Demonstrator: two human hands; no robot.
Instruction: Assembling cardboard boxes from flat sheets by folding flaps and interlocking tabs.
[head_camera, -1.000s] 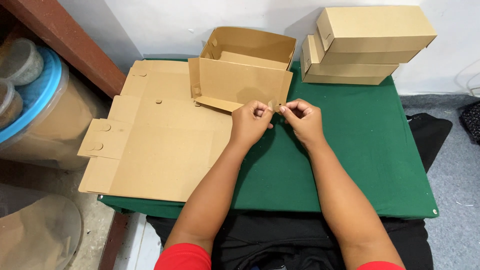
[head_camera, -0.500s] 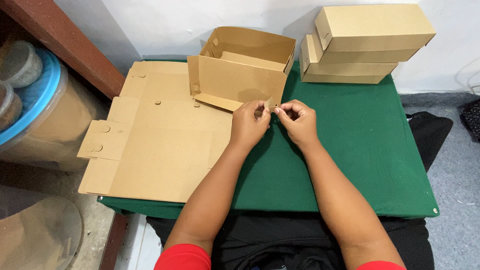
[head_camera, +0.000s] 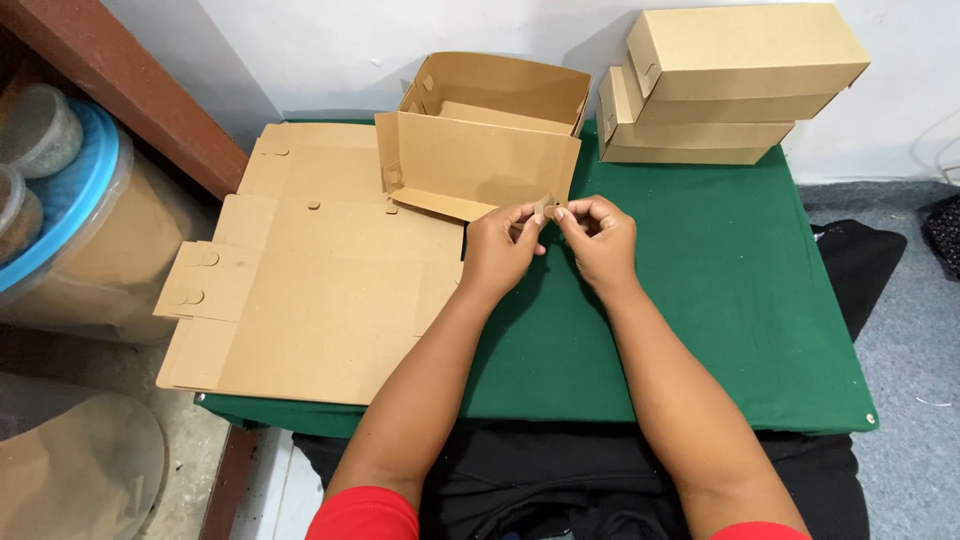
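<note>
A half-folded brown cardboard box (head_camera: 480, 150) stands at the back middle of the green table (head_camera: 740, 300), its front wall upright and its top open. My left hand (head_camera: 500, 245) and my right hand (head_camera: 597, 232) meet at the box's front right corner. Both pinch a small cardboard tab (head_camera: 546, 206) there between thumb and fingertips. A loose bottom flap (head_camera: 440, 203) pokes out under the front wall, left of my hands.
A stack of flat unfolded cardboard blanks (head_camera: 310, 280) covers the table's left part and overhangs its edge. Two closed cardboard boxes (head_camera: 725, 85) are stacked at the back right. A drum with a blue lid (head_camera: 70, 215) stands on the floor to the left.
The box's front wall has been raised from leaning to upright. My hands stayed together at its right corner, fingers working the small tab.
</note>
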